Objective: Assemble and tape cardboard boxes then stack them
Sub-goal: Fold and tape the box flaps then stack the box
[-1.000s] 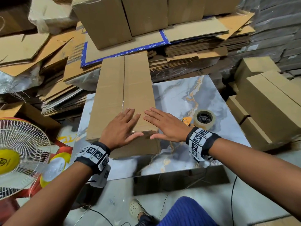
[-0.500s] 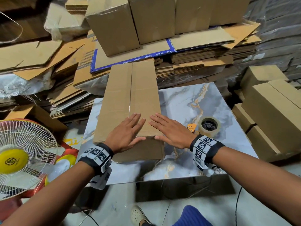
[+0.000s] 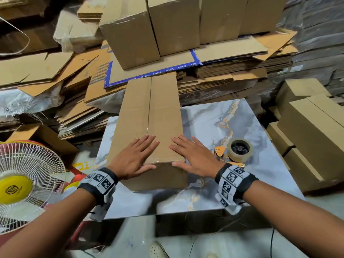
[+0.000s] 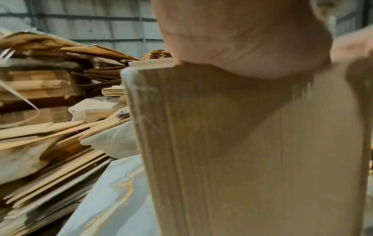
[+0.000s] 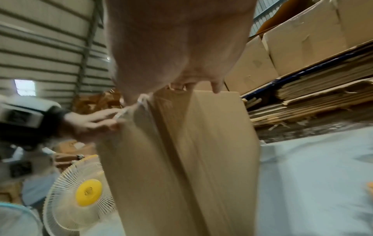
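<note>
A long brown cardboard box (image 3: 149, 116) lies on the marble-patterned table (image 3: 242, 127), its two top flaps meeting in a centre seam covered by clear tape. My left hand (image 3: 134, 159) lies flat on the near left of the lid, fingers straight, thumb over the near edge. My right hand (image 3: 191, 157) lies flat on the near right corner, thumb on the near edge. In the wrist views the box (image 4: 242, 151) (image 5: 181, 159) fills the frame under each palm. A roll of clear tape (image 3: 240, 149) with an orange dispenser (image 3: 219, 151) sits to the right.
Assembled boxes (image 3: 175, 21) stand on piles of flat cardboard (image 3: 232, 66) behind the table. More boxes (image 3: 312, 131) are stacked at the right. A white fan (image 3: 24, 183) with a yellow hub stands at the left, beside an open box (image 3: 35, 135).
Both hands stay flat on the near end of the box and have spread slightly apart. The head view has tilted up, showing more of the stacked boxes behind.
</note>
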A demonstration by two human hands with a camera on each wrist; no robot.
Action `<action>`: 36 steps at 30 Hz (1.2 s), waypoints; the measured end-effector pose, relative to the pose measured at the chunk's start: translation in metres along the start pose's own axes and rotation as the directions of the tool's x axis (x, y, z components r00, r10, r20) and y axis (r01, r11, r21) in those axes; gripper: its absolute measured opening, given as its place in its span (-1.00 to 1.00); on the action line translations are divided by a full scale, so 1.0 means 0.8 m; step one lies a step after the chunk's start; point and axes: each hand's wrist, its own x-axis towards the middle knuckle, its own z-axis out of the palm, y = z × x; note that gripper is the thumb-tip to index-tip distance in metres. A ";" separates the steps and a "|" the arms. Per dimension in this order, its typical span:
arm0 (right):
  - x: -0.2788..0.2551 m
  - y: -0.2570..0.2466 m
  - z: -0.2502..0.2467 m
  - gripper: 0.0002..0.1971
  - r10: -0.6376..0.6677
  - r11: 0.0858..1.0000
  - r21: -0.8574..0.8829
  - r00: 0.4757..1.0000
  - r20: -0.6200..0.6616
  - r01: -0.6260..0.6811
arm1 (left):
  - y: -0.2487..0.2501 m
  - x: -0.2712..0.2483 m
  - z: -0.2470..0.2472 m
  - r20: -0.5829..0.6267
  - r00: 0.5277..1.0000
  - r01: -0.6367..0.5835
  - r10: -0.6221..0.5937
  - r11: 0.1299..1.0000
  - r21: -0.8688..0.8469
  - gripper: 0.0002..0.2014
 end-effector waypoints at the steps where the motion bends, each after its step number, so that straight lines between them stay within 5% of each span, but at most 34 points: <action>1: 0.004 -0.009 0.000 -0.11 0.027 0.998 -0.050 1.000 0.003 -0.027 | 0.000 -0.002 0.003 -0.019 1.000 0.012 -0.012 1.000 0.001 -0.14; 6: 0.035 -0.050 0.025 -0.24 -0.101 0.917 -0.392 0.994 -0.049 0.074 | -0.002 -0.004 0.011 -0.060 0.998 0.036 -0.035 0.999 0.026 -0.03; 12: 0.021 -0.017 0.020 -0.38 -0.238 0.864 -0.469 0.970 -0.059 0.183 | -0.002 -0.003 0.011 -0.040 0.999 0.023 -0.022 0.999 0.024 0.04; 17: -0.016 0.010 0.013 -0.45 -0.273 0.866 -0.462 0.956 -0.110 0.194 | 0.003 0.001 0.010 -0.018 0.999 0.041 -0.041 0.999 0.029 0.04; 22: 0.021 -0.024 0.021 -0.38 -0.188 0.896 -0.421 0.980 -0.069 0.142 | 0.002 0.000 0.008 -0.009 0.998 0.067 -0.067 0.998 0.016 0.05; 30: 0.022 -0.008 0.017 -0.44 -0.298 0.911 -0.296 0.955 0.010 0.287 | 0.006 0.002 0.005 0.001 0.998 0.063 -0.063 0.998 0.004 0.08; 36: 0.034 -0.053 0.003 -0.16 -0.035 0.989 -0.144 0.999 0.021 0.037 | 0.018 -0.003 0.010 0.037 0.955 0.292 -0.295 0.955 0.053 0.21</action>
